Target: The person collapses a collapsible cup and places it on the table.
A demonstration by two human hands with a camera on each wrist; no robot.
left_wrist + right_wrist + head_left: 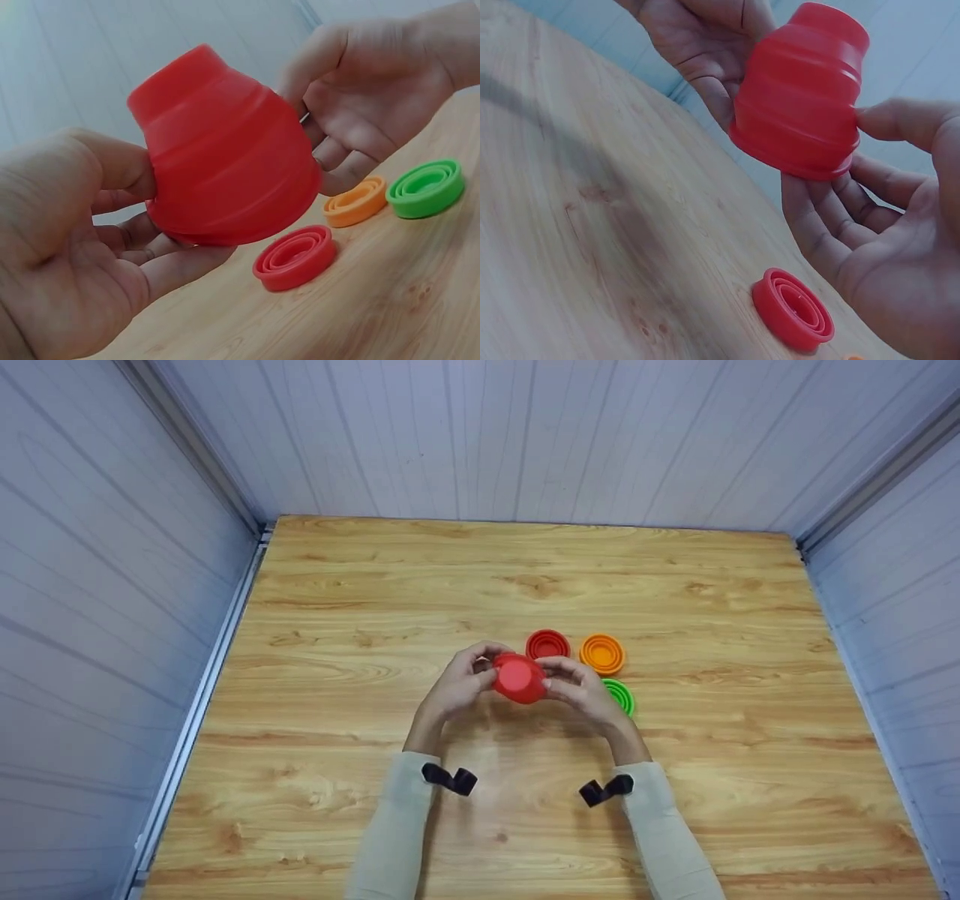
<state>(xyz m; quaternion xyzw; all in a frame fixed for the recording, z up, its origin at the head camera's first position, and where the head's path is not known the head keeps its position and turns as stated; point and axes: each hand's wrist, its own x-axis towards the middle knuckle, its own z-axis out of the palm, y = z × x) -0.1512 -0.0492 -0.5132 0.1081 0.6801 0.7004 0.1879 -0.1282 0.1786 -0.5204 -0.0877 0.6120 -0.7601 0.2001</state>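
Between both hands, raised above the table, is a red collapsible cup (519, 678), extended and turned with its narrow base up and its wide rim down. My left hand (460, 682) grips its left side, the thumb on the ribbed wall (232, 150) and the fingers under the rim. On the opposite side my right hand (581, 690) pinches it likewise, thumb on the wall and fingers beneath the rim, as the right wrist view shows. The cup's inside is hidden.
Just beyond the hands, a second red collapsible cup (547, 645) lies flattened into rings. To its right lies a flattened orange cup (602, 653). A flattened green cup (619, 697) is partly covered by the right hand. Pale panels (487, 442) wall the wooden table (337, 607).
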